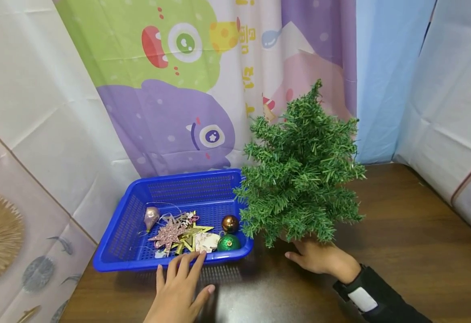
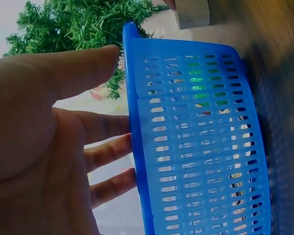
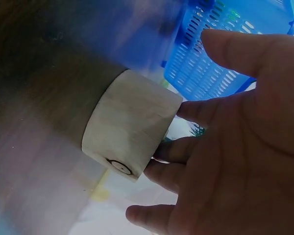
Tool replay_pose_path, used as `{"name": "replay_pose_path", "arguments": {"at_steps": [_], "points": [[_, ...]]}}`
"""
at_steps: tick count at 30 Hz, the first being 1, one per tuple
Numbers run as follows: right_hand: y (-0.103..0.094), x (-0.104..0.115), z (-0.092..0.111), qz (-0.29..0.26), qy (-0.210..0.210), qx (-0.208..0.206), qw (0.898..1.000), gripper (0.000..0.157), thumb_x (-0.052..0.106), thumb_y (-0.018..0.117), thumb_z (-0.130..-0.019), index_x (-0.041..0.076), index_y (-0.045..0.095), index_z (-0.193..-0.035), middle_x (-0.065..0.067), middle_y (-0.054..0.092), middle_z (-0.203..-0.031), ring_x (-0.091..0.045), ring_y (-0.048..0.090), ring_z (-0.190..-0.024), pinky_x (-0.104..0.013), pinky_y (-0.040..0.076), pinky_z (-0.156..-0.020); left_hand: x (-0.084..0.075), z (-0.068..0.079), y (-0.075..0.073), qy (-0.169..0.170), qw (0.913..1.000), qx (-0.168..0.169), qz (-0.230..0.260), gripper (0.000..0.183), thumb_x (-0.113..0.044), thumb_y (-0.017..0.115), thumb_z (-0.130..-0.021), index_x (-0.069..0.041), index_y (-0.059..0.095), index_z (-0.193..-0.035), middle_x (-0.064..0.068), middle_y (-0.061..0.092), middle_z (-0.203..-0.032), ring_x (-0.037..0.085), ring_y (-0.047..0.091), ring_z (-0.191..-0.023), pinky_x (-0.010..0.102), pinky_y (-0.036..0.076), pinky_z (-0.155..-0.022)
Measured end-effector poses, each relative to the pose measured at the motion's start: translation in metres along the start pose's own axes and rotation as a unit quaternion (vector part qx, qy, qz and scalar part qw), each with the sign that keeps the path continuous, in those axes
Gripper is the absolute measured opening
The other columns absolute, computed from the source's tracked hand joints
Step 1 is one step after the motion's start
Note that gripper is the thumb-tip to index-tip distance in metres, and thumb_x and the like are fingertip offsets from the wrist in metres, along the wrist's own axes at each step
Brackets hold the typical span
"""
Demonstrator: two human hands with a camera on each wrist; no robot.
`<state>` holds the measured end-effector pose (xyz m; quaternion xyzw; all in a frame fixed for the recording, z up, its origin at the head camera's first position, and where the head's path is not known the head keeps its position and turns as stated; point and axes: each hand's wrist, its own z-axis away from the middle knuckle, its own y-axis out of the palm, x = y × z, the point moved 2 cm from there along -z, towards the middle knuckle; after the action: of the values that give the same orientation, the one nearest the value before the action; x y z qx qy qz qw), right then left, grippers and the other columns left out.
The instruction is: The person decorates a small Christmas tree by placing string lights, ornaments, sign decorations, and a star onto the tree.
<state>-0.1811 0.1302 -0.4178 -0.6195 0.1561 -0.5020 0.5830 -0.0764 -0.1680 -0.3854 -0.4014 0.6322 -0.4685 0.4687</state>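
Observation:
A blue plastic basket (image 1: 110, 233) holds Christmas ornaments. My left hand (image 1: 179, 289) reaches to its front rim, fingertips right at the edge; in the left wrist view the fingers (image 2: 108, 154) are extended behind the rim and the thumb stands apart. To the basket's right stands a small green artificial Christmas tree (image 1: 304, 175). Below its lower branches is my right hand (image 1: 321, 258). The right wrist view has its extended fingertips right at the top edge of the tree's pale round base (image 3: 132, 122), thumb spread away. Branches hide that base in the head view.
Inside the basket lie a pink glitter star (image 1: 170, 233), a gold star (image 1: 192, 231), a pink bulb ornament (image 1: 151, 216), a brown ball (image 1: 230, 224) and a green ball (image 1: 229, 242). A brown wooden table (image 1: 412, 233) carries everything. A cartoon curtain (image 1: 170, 112) hangs behind.

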Motion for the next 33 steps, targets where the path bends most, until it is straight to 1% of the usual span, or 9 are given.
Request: {"name": "replay_pose_path", "arguments": {"at_steps": [3,7,12,15,20,23,26,29,33], "points": [[0.0,0.0,0.0,0.005,0.009,0.01,1.0,0.054,0.029,0.052,-0.099,-0.01,0.045,-0.134,-0.038,0.041,-0.133,-0.056,0.032,-0.125,-0.063,0.027,-0.1,-0.001,0.0,-0.002,0.004,0.9996,-0.013,-0.024,0.063,-0.039,0.066,-0.088,-0.012,0.046,-0.142,0.007,0.044,-0.135,0.035,0.036,-0.126,0.075,0.023,-0.091],[-0.002,0.0,-0.001,-0.002,0.027,0.027,0.999,0.055,0.032,0.052,-0.098,-0.01,0.045,-0.135,-0.04,0.038,-0.134,-0.057,0.029,-0.126,-0.064,0.027,-0.098,-0.003,-0.004,-0.006,0.008,0.998,-0.029,-0.056,0.06,-0.041,0.066,-0.088,-0.015,0.049,-0.139,0.005,0.047,-0.132,0.033,0.04,-0.122,0.073,0.029,-0.089],[-0.004,-0.001,-0.001,0.003,0.026,0.027,0.999,0.055,0.032,0.052,-0.098,-0.009,0.045,-0.135,-0.04,0.038,-0.134,-0.058,0.029,-0.126,-0.064,0.028,-0.098,-0.003,-0.011,-0.014,0.023,0.9967,-0.035,-0.07,0.053,-0.042,0.064,-0.089,-0.016,0.052,-0.134,0.003,0.05,-0.128,0.03,0.043,-0.118,0.065,0.035,-0.085],[-0.005,-0.001,-0.001,-0.003,0.027,0.027,0.999,0.055,0.031,0.052,-0.098,-0.01,0.045,-0.135,-0.042,0.035,-0.134,-0.059,0.026,-0.126,-0.065,0.028,-0.098,0.0,-0.014,-0.019,0.032,0.9976,-0.018,-0.059,0.05,-0.042,0.061,-0.091,-0.016,0.053,-0.134,0.004,0.05,-0.128,0.029,0.042,-0.119,0.062,0.035,-0.086],[-0.005,-0.002,-0.001,-0.02,0.04,0.037,0.998,0.055,0.03,0.051,-0.099,-0.01,0.043,-0.136,-0.046,0.029,-0.135,-0.061,0.021,-0.127,-0.067,0.027,-0.097,0.008,-0.023,-0.031,0.031,0.9991,0.029,-0.009,0.043,-0.041,0.057,-0.094,-0.017,0.055,-0.13,0.005,0.047,-0.131,0.028,0.04,-0.121,0.061,0.034,-0.089],[-0.004,-0.004,-0.002,-0.02,0.031,0.03,0.999,0.055,0.029,0.052,-0.099,-0.01,0.043,-0.136,-0.045,0.031,-0.134,-0.061,0.024,-0.126,-0.066,0.027,-0.097,0.016,-0.029,-0.035,0.02,0.9986,0.045,0.021,0.041,-0.039,0.057,-0.095,-0.014,0.056,-0.128,0.007,0.044,-0.132,0.03,0.037,-0.123,0.061,0.034,-0.09],[-0.003,-0.004,-0.001,-0.019,0.019,0.022,0.999,0.054,0.028,0.052,-0.098,-0.01,0.044,-0.135,-0.045,0.032,-0.133,-0.06,0.026,-0.125,-0.065,0.028,-0.097,0.027,-0.037,-0.035,0.001,0.9985,0.045,0.031,0.042,-0.037,0.057,-0.096,-0.012,0.055,-0.129,0.01,0.043,-0.133,0.033,0.036,-0.125,0.063,0.034,-0.09],[-0.002,-0.005,-0.001,-0.024,0.01,0.021,0.999,0.054,0.028,0.052,-0.098,-0.011,0.043,-0.136,-0.045,0.031,-0.134,-0.059,0.026,-0.126,-0.065,0.027,-0.098,0.041,-0.046,-0.032,-0.031,0.9988,0.035,0.015,0.042,-0.035,0.056,-0.096,-0.011,0.054,-0.131,0.015,0.042,-0.134,0.038,0.034,-0.126,0.065,0.035,-0.088],[-0.001,-0.006,0.0,-0.02,-0.009,0.016,1.0,0.054,0.027,0.053,-0.098,-0.011,0.043,-0.136,-0.041,0.035,-0.135,-0.056,0.03,-0.126,-0.063,0.028,-0.099,0.06,-0.055,-0.028,-0.087,0.9957,0.03,0.003,0.045,-0.032,0.055,-0.096,-0.008,0.051,-0.134,0.02,0.041,-0.134,0.042,0.033,-0.126,0.066,0.035,-0.087]]}}
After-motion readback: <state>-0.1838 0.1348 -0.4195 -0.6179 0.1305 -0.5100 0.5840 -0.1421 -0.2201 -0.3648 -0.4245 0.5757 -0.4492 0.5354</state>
